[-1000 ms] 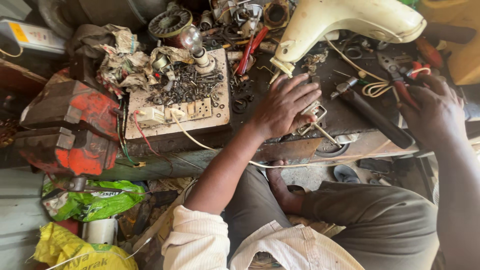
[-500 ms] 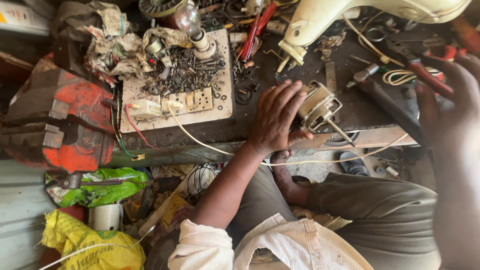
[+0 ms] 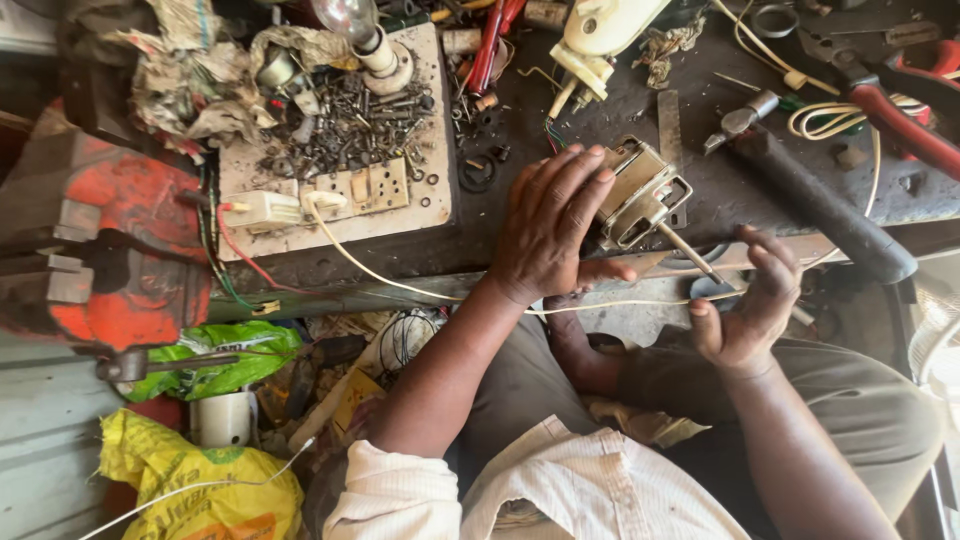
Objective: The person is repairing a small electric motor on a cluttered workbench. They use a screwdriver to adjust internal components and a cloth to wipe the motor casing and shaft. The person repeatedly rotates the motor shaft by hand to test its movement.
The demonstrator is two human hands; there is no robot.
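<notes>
Head cam, all placed rel. to the small motor (image 3: 640, 195), which sits at the workbench (image 3: 640, 120) front edge, center. Far left of it: red bench vise (image 3: 110, 250). Left of it: white board (image 3: 340, 200) w/ sockets, plugs and a heap of screws; bulb (image 3: 350, 20) above that. Left hand (image 3: 550, 225) lies on the motor's left side, fingers spread flat over its top, thumb under the edge. Motor shaft (image 3: 690, 252) sticks out lower right. Right hand (image 3: 745, 305) just below-right of the motor, fingers loosely curled by the shaft tip; can't tell if touching. Right of it: black-handled hammer (image 3: 820, 205), then red-handled pliers (image 3: 900, 110).
</notes>
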